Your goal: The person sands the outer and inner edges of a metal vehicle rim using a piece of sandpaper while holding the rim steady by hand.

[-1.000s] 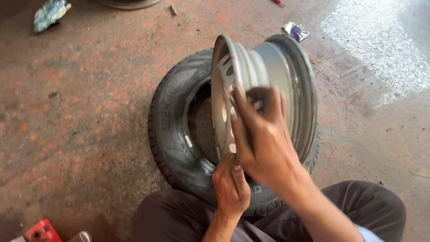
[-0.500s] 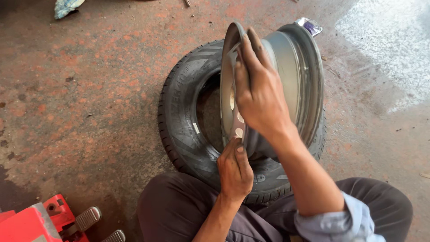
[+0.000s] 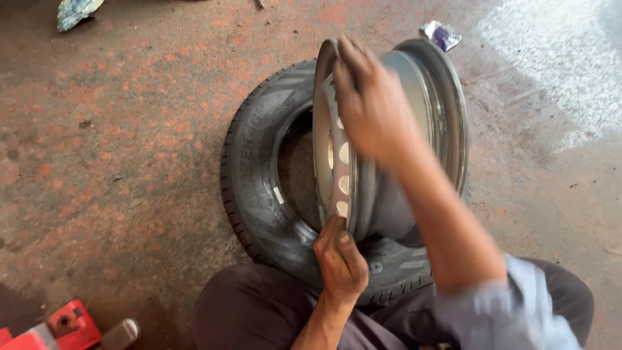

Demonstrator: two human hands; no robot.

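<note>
The rim (image 3: 389, 129) stands on edge on the tyre (image 3: 259, 168), which lies flat on the floor (image 3: 116, 129). The right hand (image 3: 372, 107) grips its edge at 12 o'clock, blurred, apparently closed. The left hand (image 3: 340, 259) pinches it at 6 o'clock.

wheel rim (image 3: 402, 123): smooth grey metal, dull sheen | tyre (image 3: 259, 168): matt black treaded rubber | floor (image 3: 116, 129): rough concrete

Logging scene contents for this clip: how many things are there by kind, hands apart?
Tyres: 1, black tyre flat on the floor
Wheel rims: 1, grey steel rim on edge
Litter scraps: 2, blue-white scrap, purple wrapper
Red tools: 1, red tool
Total: 5
</note>
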